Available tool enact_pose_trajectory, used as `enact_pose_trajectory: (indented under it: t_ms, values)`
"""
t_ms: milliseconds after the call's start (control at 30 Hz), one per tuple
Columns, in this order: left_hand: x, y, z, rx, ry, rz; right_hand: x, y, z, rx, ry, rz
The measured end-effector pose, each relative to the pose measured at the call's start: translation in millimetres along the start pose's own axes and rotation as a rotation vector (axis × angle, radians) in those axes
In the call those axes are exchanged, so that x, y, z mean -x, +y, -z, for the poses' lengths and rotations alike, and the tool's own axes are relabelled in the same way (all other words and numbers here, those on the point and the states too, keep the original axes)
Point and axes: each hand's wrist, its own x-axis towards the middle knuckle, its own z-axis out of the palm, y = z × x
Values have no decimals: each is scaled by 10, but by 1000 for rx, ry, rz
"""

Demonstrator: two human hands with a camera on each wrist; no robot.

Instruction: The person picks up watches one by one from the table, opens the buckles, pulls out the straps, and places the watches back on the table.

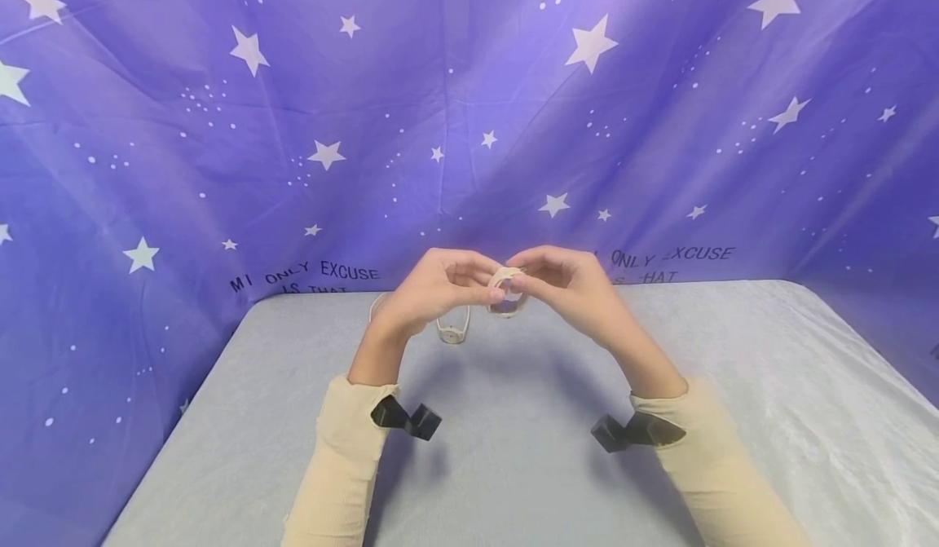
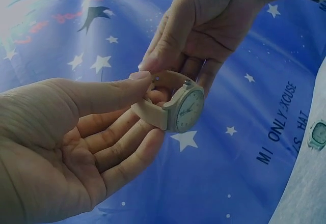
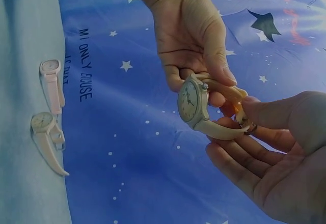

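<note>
A cream wristwatch [image 1: 506,312] with a round dial is held up above the far part of the table, its strap bent into a loop. My left hand [image 1: 429,290] pinches one side of the strap between thumb and fingers. On the other side, my right hand [image 1: 583,293] pinches the strap too, close to a small metal buckle [image 3: 250,128]. The dial [image 2: 190,111] and its crown show in the left wrist view. Fingers partly hide the strap ends, so I cannot tell whether they are fastened.
A second round-dial watch [image 3: 43,122] lies on the grey-blue tablecloth [image 1: 513,465], beside a pink watch with a squarish case [image 3: 50,67]. In the head view my left hand partly covers that area. A purple star-printed cloth [image 1: 469,82] hangs behind the table.
</note>
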Motion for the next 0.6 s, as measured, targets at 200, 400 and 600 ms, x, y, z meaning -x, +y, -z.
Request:
enact_pose_trajectory:
  t_ms: [200, 400, 600]
  values:
    - [-5, -20, -14, -27, 4, 5, -18, 32, -25, 72, 20, 24]
    - [-21, -54, -25, -38, 1, 12, -32, 55, -44, 95, 39, 29]
    - [-21, -66, -19, -74, 5, 34, -45, 88, -60, 94, 33, -6]
